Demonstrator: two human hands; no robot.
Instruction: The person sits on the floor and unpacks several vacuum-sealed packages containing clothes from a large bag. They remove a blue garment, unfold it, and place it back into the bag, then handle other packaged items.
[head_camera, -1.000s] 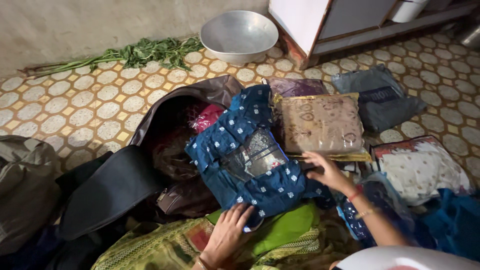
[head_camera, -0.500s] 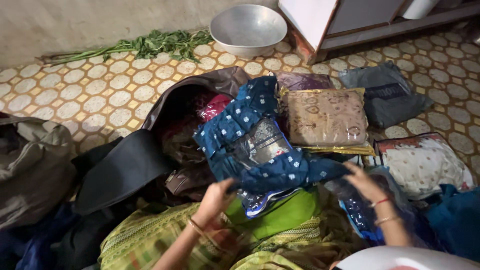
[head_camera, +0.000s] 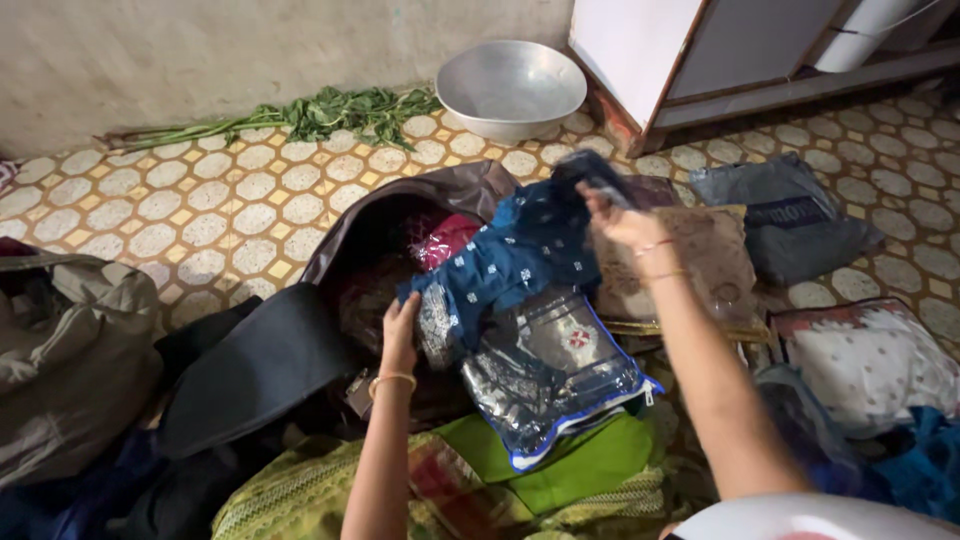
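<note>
Holding one blue garment (head_camera: 520, 255), two hands

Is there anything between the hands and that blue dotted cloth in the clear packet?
Nothing visible. The right hand already grips the top edge of the blue white-dotted cloth, lifting it, and the left hand holds its lower left edge beside the open dark brown bag. The clear plastic packet hangs below.
</note>
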